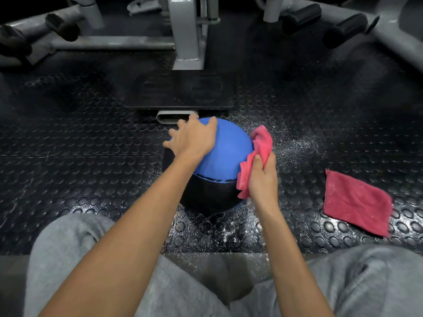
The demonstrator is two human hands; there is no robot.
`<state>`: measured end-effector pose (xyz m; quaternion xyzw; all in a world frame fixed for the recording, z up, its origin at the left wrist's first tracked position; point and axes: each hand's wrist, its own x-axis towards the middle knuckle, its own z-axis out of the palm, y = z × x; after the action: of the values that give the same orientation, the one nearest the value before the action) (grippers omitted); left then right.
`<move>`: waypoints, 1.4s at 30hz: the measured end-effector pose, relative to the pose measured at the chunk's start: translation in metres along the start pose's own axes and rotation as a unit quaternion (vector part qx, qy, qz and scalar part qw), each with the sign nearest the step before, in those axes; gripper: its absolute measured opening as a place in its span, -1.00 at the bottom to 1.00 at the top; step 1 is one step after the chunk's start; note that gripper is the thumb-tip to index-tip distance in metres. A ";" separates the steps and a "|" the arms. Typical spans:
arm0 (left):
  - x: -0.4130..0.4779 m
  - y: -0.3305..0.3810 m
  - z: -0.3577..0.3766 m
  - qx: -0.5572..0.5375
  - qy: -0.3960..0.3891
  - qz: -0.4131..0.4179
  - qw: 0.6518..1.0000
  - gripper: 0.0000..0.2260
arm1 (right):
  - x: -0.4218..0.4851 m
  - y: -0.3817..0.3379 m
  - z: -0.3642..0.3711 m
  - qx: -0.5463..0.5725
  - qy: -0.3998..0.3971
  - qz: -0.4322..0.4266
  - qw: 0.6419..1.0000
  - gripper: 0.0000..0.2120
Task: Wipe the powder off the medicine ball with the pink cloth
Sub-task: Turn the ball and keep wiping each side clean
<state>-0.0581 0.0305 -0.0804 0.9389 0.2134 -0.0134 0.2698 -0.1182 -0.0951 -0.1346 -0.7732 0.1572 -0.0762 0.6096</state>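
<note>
The person sits over a round blue-and-black rubber medicine ball, which rests on the black studded rubber floor between their knees, near the foot of a grey steel machine post.

The left hand lies flat on the ball's upper left side with its fingers spread and straight. It grips nothing, and its likely job is to keep the ball from rolling under the wiping pressure.

The right hand is curled around a bunched pink cloth, with the thumb pinching a fold. It presses the cloth against the ball's right flank, where blue meets black. The ball is thus braced between the hands, one on each side.

The blue surface in view looks largely clean, so the wiping seems well along, though the far side is hidden. White powder speckles the floor to the right of the ball and in front of it. A second pink cloth lies flat on the floor, well apart to the right and untouched.
</note>
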 end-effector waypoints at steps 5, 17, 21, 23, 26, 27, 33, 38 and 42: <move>-0.002 0.010 0.006 0.023 0.000 0.008 1.000 -0.50 | 0.015 0.011 -0.007 0.076 0.003 0.115 0.990 -0.72; -0.001 -0.003 -0.002 0.002 -0.001 0.014 1.000 -0.52 | -0.011 -0.016 0.019 -0.111 0.011 -0.111 0.988 -0.55; -0.002 -0.003 0.000 0.008 0.002 0.009 1.000 -0.50 | 0.023 -0.015 0.011 -0.076 -0.028 -0.040 0.996 -0.69; -0.004 0.001 0.002 0.017 0.004 0.006 1.000 -0.51 | 0.036 -0.021 0.003 -0.017 -0.047 0.038 0.998 -0.78; -0.007 0.006 0.004 0.025 0.005 0.009 1.000 -0.52 | 0.041 -0.026 -0.006 0.027 -0.052 0.101 0.993 -0.74; -0.008 0.008 0.005 0.028 0.005 0.011 1.000 -0.53 | 0.037 -0.026 -0.006 -0.005 -0.046 0.085 0.995 -0.72; -0.003 0.007 0.002 0.027 -0.003 0.015 1.000 -0.52 | -0.007 -0.019 0.015 -0.106 0.008 -0.102 0.989 -0.58; -0.006 -0.003 0.001 0.028 0.001 0.027 0.999 -0.51 | 0.034 -0.028 0.011 -0.120 -0.030 -0.071 0.990 -0.74; -0.005 0.001 0.002 0.031 0.000 0.030 0.999 -0.51 | 0.062 -0.040 0.002 0.001 -0.096 0.075 0.993 -0.78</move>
<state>-0.0620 0.0268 -0.0804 0.9527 0.1849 -0.0121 0.2411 -0.0534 -0.1058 -0.1008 -0.7621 0.1555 0.0443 0.6270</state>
